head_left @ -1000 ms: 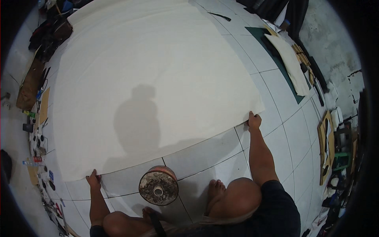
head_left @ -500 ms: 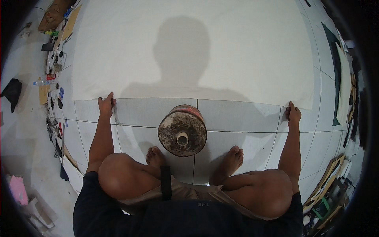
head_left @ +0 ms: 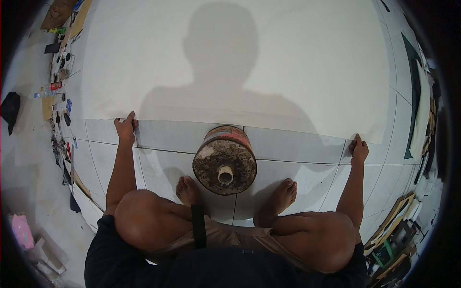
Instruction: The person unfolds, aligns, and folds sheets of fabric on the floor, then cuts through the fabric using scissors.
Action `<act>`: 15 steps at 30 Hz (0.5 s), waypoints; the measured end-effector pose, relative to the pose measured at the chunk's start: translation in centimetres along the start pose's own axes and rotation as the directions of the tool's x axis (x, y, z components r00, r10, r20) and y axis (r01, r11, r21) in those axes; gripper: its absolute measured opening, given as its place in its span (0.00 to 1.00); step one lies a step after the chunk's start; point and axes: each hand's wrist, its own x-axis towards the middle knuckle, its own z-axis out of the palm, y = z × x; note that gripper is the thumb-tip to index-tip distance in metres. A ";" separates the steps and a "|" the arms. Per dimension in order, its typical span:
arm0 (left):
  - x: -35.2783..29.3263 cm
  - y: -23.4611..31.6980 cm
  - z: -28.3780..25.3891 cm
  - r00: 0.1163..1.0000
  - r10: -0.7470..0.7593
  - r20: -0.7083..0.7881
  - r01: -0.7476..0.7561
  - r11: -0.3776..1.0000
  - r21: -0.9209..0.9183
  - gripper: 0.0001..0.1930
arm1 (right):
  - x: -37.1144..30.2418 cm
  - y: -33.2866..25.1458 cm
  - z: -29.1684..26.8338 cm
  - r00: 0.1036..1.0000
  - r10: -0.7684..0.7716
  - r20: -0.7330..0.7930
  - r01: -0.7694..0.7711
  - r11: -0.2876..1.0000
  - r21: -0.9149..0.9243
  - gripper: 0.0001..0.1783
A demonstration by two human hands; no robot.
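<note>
A large off-white sheet [head_left: 230, 103] lies spread over the tiled floor, its near edge running between my two hands; whether it is cloth or paper I cannot tell. My left hand [head_left: 126, 127] pinches that edge near the left corner, thumb on top and the other fingers curled. Close to the right corner, my right hand [head_left: 358, 148] grips the same edge between thumb and fingers. Between my feet stands a round, crusted can [head_left: 224, 165] with a short tube rising from its top. My head and shoulders cast a shadow across the sheet.
Tools, bottles and small containers line the left side, with a red can [head_left: 56, 86] among them. A black bag-like object [head_left: 10, 111] lies farther left. Dark green and cream sheets [head_left: 417, 101] lie at the right. Wooden strips and a green frame [head_left: 383, 254] sit at the lower right.
The right hand and the sheet's right corner have come slightly nearer to me, so the near edge slants more. Both hands keep their grip. The view has shifted a little.
</note>
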 end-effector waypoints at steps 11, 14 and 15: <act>1.1 -0.6 -0.6 0.998 0.018 0.056 -0.019 1.000 0.017 0.42 | 0.0 -0.2 0.0 1.000 0.001 0.001 -0.001 0.998 0.061 0.17; 1.8 -1.2 -0.4 0.999 0.026 0.039 -0.024 0.999 -0.041 0.45 | 1.0 0.5 -0.7 0.999 -0.037 -0.011 0.038 0.996 0.076 0.17; 2.9 -2.0 -1.5 0.998 0.027 0.062 -0.026 1.000 -0.015 0.46 | 1.5 1.0 -0.5 0.997 -0.072 0.011 0.072 0.997 -0.026 0.18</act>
